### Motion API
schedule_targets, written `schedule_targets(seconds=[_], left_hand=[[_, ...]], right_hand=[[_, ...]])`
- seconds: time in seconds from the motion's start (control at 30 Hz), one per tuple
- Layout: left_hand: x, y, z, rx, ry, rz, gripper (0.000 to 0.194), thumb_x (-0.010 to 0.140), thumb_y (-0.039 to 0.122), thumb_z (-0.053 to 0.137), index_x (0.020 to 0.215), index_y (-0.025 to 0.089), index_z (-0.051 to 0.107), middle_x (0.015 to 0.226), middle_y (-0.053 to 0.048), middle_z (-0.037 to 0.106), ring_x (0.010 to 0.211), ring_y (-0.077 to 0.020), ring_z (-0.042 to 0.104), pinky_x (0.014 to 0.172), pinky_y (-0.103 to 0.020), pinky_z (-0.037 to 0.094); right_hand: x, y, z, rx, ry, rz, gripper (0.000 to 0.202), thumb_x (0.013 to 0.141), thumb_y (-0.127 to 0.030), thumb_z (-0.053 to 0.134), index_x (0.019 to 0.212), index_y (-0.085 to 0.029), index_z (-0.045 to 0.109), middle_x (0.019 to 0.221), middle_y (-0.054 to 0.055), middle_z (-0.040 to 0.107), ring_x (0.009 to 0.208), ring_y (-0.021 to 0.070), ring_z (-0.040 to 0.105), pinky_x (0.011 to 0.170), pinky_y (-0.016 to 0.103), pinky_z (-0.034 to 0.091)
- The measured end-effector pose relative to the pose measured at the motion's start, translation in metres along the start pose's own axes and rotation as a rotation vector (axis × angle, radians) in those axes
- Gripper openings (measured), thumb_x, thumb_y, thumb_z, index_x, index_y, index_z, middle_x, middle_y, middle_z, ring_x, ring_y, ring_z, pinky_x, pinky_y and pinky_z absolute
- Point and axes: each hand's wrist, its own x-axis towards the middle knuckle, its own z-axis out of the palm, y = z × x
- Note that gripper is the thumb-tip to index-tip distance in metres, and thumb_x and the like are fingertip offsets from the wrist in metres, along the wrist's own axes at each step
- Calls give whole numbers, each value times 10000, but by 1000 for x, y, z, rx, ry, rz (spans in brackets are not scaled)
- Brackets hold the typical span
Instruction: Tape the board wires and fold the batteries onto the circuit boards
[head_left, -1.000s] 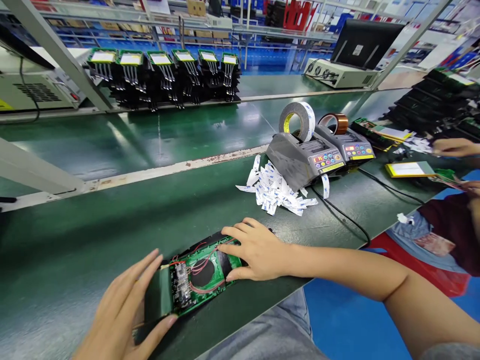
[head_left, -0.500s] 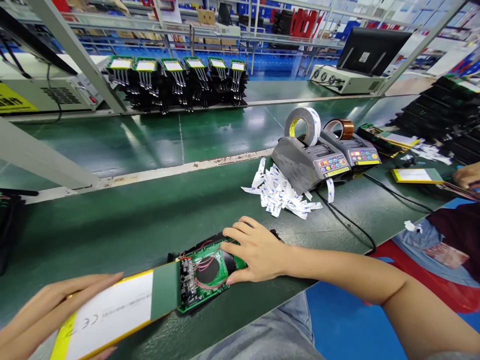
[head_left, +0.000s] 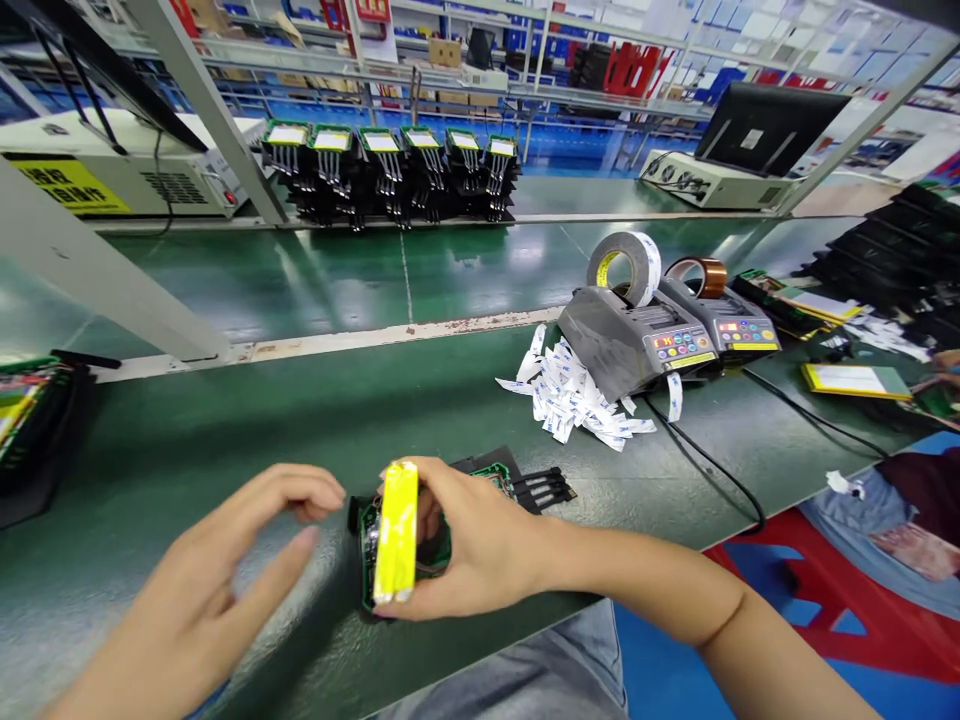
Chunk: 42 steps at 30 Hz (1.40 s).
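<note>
My right hand point(head_left: 487, 545) grips a flat battery pack point(head_left: 397, 533) by its sides, thumb low and fingers on top. The pack's yellow taped end faces me, tipped up over the green circuit board point(head_left: 495, 474). That board sits in a black housing point(head_left: 480, 461) on the bench, largely hidden by the hand and pack. Black leads point(head_left: 545, 490) stick out at the housing's right end. To the left, my left hand point(head_left: 206, 590) is open in the air, thumb and fingers apart, touching neither pack nor board.
White tape strips point(head_left: 574, 395) lie heaped beside two tape dispensers point(head_left: 637, 345), with a cable point(head_left: 705, 460) running off them. Another board unit point(head_left: 30, 420) is at the left. Several stacked units point(head_left: 390, 180) stand behind. A co-worker's hand point(head_left: 946, 365) shows at right, near another battery point(head_left: 855, 380).
The battery pack has passed from my left hand into my right and swung up over the board. My left hand has let go and opened. The whole view has shifted slightly.
</note>
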Motion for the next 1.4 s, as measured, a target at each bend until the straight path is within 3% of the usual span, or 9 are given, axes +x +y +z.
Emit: schedule_targets(seconds=[0.1, 0.23, 0.37, 0.53, 0.77, 1.0, 1.13, 1.4], left_hand=[[1, -5, 30, -199, -95, -19, 168, 962, 350, 500, 1018, 275, 640, 1097, -7, 612, 1022, -157, 613, 901, -263, 529], [10, 3, 63, -210, -24, -2, 165, 830, 234, 593, 923, 260, 726, 1071, -43, 605, 1009, -209, 561, 871, -333, 514], [18, 12, 77, -217, 40, -40, 166, 814, 180, 556, 790, 240, 709, 968, -46, 597, 898, -205, 510, 764, -331, 480], [18, 15, 79, -248, 61, -74, 214, 943, 247, 454, 778, 214, 585, 946, -46, 586, 913, -200, 514, 780, -340, 467], [20, 19, 79, -254, 41, -92, 228, 984, 333, 459, 808, 231, 560, 938, -29, 583, 902, -203, 511, 795, -349, 454], [18, 16, 83, -224, 127, -71, 139, 965, 340, 496, 869, 243, 519, 908, -12, 570, 848, -200, 499, 722, -328, 429], [17, 16, 84, -202, 210, -66, 71, 954, 303, 515, 921, 245, 490, 949, -16, 565, 911, -206, 508, 774, -338, 426], [22, 18, 84, -214, 171, -36, 90, 971, 236, 464, 906, 255, 522, 951, -10, 552, 911, -191, 503, 757, -324, 426]], right_hand=[[-5, 2, -5, 12, 23, -11, 817, 687, -394, 849, 1303, -243, 334, 1228, 84, 624, 970, 195, 700, 821, 312, 586], [-8, 9, -3, 15, 78, -108, 829, 692, -366, 816, 1305, -250, 271, 1274, 109, 583, 1069, 221, 673, 921, 366, 568], [-8, 20, 5, 90, 140, -265, 923, 740, -371, 774, 1392, -240, 134, 1247, 120, 588, 1118, 235, 650, 979, 412, 537], [-21, 42, -2, 206, 120, -310, 943, 730, -361, 803, 1386, -244, 136, 1264, 149, 590, 1046, 219, 663, 922, 399, 541], [-46, 71, -21, 377, 86, -224, 794, 751, -293, 819, 1293, -273, 239, 1345, 174, 571, 1202, 238, 604, 961, 424, 503], [-45, 72, -21, 468, 90, -185, 770, 730, -275, 844, 1264, -277, 289, 1353, 158, 565, 1193, 238, 601, 946, 414, 505], [-45, 72, -21, 438, 85, -207, 780, 718, -283, 853, 1270, -274, 303, 1348, 158, 569, 1204, 254, 598, 963, 436, 502], [-47, 78, -16, 509, 145, -124, 774, 723, -262, 859, 1261, -268, 303, 1325, 155, 584, 1168, 243, 619, 946, 425, 510]])
